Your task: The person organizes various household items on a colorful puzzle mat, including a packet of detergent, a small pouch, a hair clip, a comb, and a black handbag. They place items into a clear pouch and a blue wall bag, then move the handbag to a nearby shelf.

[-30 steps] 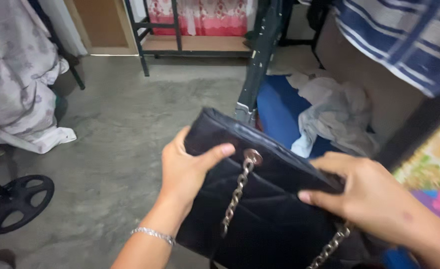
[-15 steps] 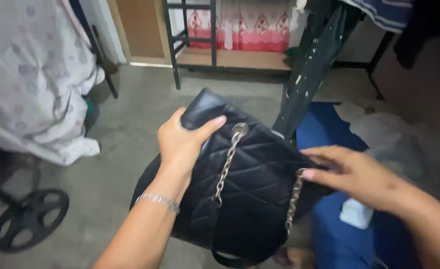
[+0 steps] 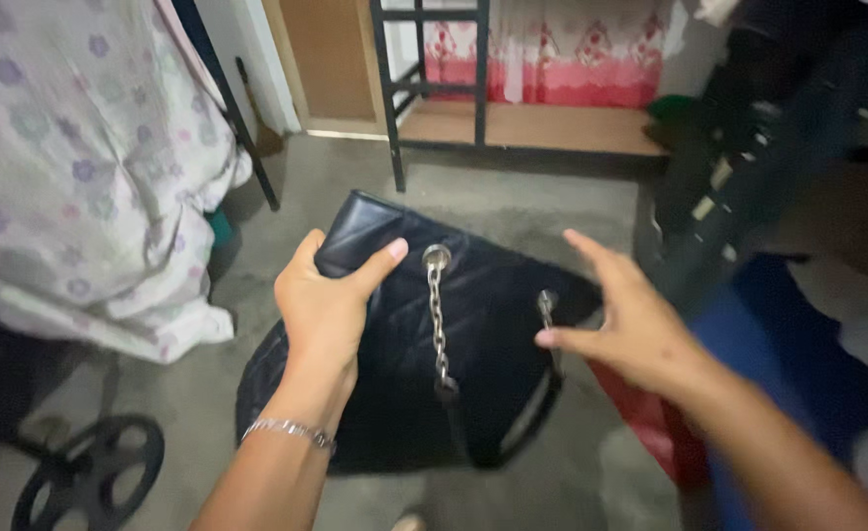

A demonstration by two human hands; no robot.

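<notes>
My left hand (image 3: 326, 305) grips the top left corner of a black quilted handbag (image 3: 395, 393), thumb laid across its upper edge. The bag hangs above the concrete floor with a silver chain strap (image 3: 439, 320) dangling down its front from a round metal eyelet. A silver bracelet sits on my left wrist. To the right of the bag, my right hand (image 3: 631, 324) is off it, fingers spread, its thumb close to the second chain (image 3: 549, 310) at the bag's right side.
A flowered pale cloth (image 3: 70, 167) hangs at the left over a dark frame. A black wheel (image 3: 90, 477) lies at the lower left. A dark metal rack (image 3: 434, 88) with a wooden shelf stands ahead. Blue fabric (image 3: 808, 364) and something red lie at the right.
My right hand has let go of the bag's right edge and opened. The bag has swung left and lower, held only by my left hand. The view has shifted left.
</notes>
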